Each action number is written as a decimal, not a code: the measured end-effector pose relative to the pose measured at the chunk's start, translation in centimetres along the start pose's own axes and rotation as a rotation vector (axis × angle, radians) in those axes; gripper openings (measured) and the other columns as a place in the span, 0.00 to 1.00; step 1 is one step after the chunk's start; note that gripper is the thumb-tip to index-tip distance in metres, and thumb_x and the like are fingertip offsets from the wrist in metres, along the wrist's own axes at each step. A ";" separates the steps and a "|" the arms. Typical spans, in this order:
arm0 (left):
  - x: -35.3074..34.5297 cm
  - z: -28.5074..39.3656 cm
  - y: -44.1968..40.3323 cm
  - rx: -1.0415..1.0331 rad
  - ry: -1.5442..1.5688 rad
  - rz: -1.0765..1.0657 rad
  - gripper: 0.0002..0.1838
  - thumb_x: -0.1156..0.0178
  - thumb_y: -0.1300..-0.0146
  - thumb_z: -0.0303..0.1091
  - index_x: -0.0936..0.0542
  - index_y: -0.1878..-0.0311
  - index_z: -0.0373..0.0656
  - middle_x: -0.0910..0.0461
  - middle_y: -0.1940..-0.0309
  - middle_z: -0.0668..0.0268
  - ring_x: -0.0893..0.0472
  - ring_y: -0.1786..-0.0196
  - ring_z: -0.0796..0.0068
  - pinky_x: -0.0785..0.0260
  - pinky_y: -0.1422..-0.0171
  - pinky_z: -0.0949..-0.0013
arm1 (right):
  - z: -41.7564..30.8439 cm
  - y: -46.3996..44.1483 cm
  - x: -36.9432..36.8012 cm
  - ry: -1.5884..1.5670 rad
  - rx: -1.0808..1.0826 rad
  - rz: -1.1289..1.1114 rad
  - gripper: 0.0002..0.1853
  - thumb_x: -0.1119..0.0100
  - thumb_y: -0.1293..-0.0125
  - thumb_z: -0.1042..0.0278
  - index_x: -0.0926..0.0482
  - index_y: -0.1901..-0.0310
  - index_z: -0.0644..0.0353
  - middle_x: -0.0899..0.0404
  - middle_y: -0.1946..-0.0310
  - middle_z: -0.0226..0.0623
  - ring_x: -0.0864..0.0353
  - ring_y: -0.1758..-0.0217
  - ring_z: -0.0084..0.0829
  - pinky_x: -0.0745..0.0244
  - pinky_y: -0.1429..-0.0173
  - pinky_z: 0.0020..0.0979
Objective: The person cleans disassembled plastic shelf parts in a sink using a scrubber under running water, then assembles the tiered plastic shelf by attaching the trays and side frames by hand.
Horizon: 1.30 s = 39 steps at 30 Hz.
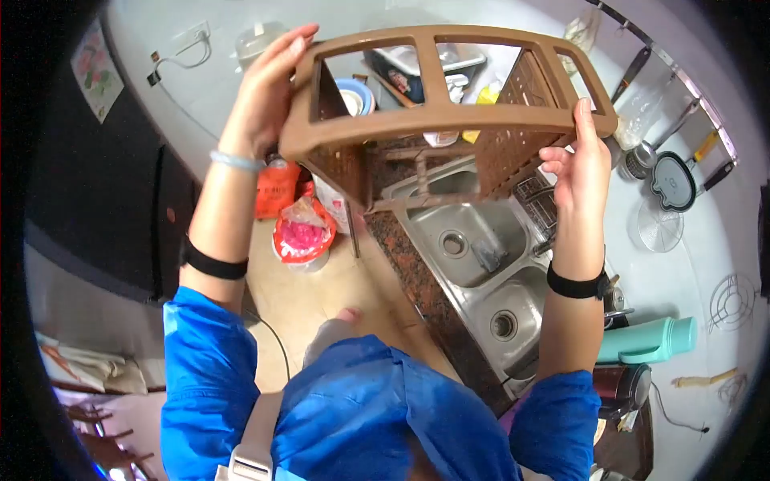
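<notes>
A brown plastic rack with large rectangular openings and perforated side panels is held up in front of me, tilted, above the counter and sink. My left hand grips its left end, the fingers partly hidden behind the frame. At the right end, my right hand holds the frame, one finger lying up along the edge and the others curled below. Through the openings show a blue-rimmed bowl and a clear plastic container.
Below is a steel double sink set in a dark speckled counter. A red-rimmed tub with pink contents stands on the floor at left. A mint-green thermos lies at right; utensils hang from a wall rail.
</notes>
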<state>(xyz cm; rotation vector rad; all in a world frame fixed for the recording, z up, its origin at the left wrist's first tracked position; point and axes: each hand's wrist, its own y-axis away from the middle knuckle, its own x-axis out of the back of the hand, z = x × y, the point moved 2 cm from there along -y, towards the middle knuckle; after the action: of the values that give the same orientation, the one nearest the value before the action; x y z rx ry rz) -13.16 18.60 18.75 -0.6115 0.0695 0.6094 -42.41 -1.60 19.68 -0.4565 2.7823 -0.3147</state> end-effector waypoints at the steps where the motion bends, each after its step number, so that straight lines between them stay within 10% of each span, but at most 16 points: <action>1: -0.1 0.7 -1.7 0.096 -0.031 -0.062 0.27 0.47 0.33 0.42 0.33 0.35 0.37 0.34 0.35 0.58 0.35 0.33 0.68 0.44 0.29 0.67 | 0.0 -0.5 0.2 0.001 0.009 0.016 0.28 0.38 0.40 0.41 0.25 0.67 0.66 0.24 0.77 0.35 0.29 0.88 0.20 0.38 0.88 0.18; 6: 3.7 -8.9 -9.1 0.345 -0.467 -0.181 0.22 0.44 0.40 0.27 0.26 0.40 0.40 0.21 0.52 0.65 0.23 0.52 0.75 0.29 0.49 0.74 | 9.1 -1.7 2.3 0.103 -0.260 0.054 0.24 0.36 0.41 0.41 0.25 0.73 0.58 0.38 0.89 0.21 0.46 0.93 0.17 0.57 0.87 0.23; 10: 2.1 -11.2 -10.7 0.419 -0.177 -0.210 0.23 0.44 0.40 0.27 0.26 0.40 0.40 0.22 0.53 0.67 0.23 0.58 0.76 0.28 0.52 0.73 | 10.3 -1.2 3.4 0.077 -0.151 0.165 0.24 0.38 0.40 0.40 0.25 0.76 0.54 0.40 0.89 0.20 0.44 0.89 0.16 0.53 0.82 0.22; 15: 0.6 -12.8 -11.1 0.455 -0.163 -0.304 0.25 0.43 0.38 0.33 0.32 0.37 0.44 0.26 0.53 0.68 0.28 0.52 0.78 0.33 0.47 0.75 | 10.8 -2.4 2.3 -0.142 -0.043 0.311 0.41 0.52 0.37 0.30 0.27 0.46 0.69 0.23 0.50 0.41 0.24 0.48 0.32 0.29 0.47 0.37; 20: 1.3 -12.5 -11.6 0.434 -0.226 -0.347 0.24 0.43 0.37 0.34 0.31 0.37 0.45 0.27 0.47 0.68 0.29 0.45 0.78 0.36 0.41 0.76 | 10.7 -2.0 0.3 -0.247 -0.017 0.222 0.26 0.47 0.33 0.49 0.25 0.49 0.68 0.21 0.55 0.41 0.20 0.54 0.35 0.27 0.47 0.34; 30: 5.0 -9.7 -9.1 0.406 -0.272 -0.230 0.24 0.44 0.39 0.33 0.30 0.38 0.47 0.27 0.49 0.66 0.28 0.46 0.75 0.37 0.39 0.72 | 11.1 -1.8 -2.4 -0.319 0.021 0.184 0.23 0.47 0.32 0.55 0.30 0.45 0.66 0.23 0.52 0.42 0.22 0.50 0.35 0.28 0.44 0.35; 39: 6.6 -2.1 -0.9 -0.172 -0.225 -0.238 0.47 0.33 0.44 0.41 0.49 0.26 0.45 0.44 0.28 0.58 0.41 0.28 0.65 0.50 0.25 0.62 | 10.2 5.4 1.4 -0.313 0.307 -0.121 0.25 0.47 0.32 0.55 0.33 0.41 0.66 0.29 0.43 0.39 0.30 0.39 0.35 0.39 0.34 0.40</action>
<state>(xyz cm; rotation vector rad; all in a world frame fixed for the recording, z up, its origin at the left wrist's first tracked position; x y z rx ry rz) -6.99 20.25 15.93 -0.7023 -0.2659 0.4518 -41.78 1.23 8.42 -0.5448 2.3565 -0.6287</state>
